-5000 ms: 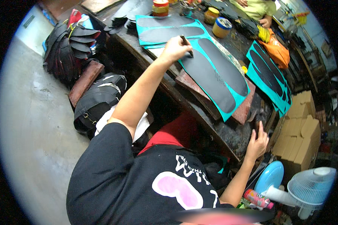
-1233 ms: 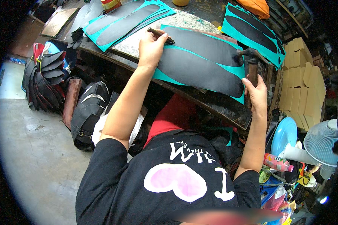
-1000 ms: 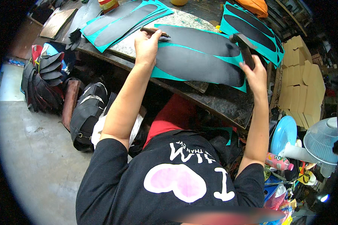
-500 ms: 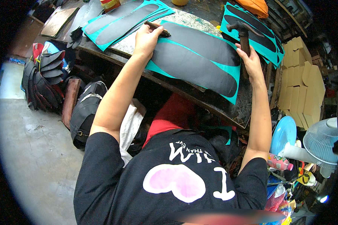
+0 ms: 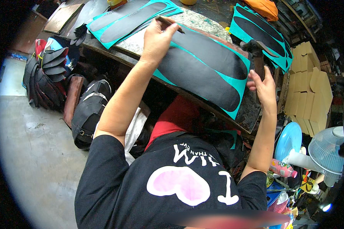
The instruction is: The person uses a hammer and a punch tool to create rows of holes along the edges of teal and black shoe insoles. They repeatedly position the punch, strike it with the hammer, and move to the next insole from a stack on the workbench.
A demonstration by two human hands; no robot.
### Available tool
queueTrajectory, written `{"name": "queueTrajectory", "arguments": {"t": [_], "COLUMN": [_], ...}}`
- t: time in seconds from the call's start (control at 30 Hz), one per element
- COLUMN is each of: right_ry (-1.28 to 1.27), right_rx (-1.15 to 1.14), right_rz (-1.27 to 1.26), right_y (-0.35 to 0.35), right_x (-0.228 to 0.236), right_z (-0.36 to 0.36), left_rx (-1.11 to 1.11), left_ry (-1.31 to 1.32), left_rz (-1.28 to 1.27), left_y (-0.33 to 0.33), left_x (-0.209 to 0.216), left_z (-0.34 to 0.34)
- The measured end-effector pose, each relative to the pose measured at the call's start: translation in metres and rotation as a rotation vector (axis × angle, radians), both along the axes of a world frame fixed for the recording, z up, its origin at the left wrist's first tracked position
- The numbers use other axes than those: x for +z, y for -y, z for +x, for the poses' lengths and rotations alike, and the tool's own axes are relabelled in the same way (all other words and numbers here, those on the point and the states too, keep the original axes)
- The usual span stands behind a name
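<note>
My left hand (image 5: 158, 40) pinches a slim dark rod-like tool (image 5: 179, 30) above the far left part of a teal sheet (image 5: 239, 89). I cannot make out the tool's kind. Two long black sole-shaped pieces (image 5: 202, 80) lie side by side on that sheet, which slants across the table's front edge. At the sheet's right end my right hand (image 5: 264, 88) has a hammer (image 5: 258, 63) by its handle, head up. Its thumb and some fingers are loosely spread beside the handle.
Similar teal sheets with sole shapes lie stacked at the back left (image 5: 133, 19) and back right (image 5: 239, 32). A pale speckled slab (image 5: 206, 21) shows behind the sheet. Cardboard boxes (image 5: 305, 91) and a white fan (image 5: 326, 149) stand right; bundled black pieces (image 5: 46, 84) stand left.
The sheet's near right corner has come closer to me, and the sheet sits farther right. My right hand and the hammer have moved lower and to the right. My left hand has shifted slightly right.
</note>
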State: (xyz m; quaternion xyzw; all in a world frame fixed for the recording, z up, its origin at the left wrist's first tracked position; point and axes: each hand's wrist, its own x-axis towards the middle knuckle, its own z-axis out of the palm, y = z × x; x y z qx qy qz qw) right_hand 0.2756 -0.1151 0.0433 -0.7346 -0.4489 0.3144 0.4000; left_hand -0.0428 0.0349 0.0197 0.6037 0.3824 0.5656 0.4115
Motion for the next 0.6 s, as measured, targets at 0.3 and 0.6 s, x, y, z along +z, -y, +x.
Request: {"name": "queueTrajectory", "arguments": {"t": [0.3, 0.6], "right_ry": [0.748, 1.089], "right_rx": [0.086, 0.082], "right_rz": [0.254, 0.572], "right_y": [-0.012, 0.029], "right_x": [0.010, 0.016], "right_z": [-0.026, -0.043], "left_rx": [0.012, -0.119], "left_ry": [0.035, 0.022], "left_rz": [-0.027, -0.077], "left_y": [-0.010, -0.030], "left_x": [-0.027, -0.042], "left_z": [0.004, -0.003]}}
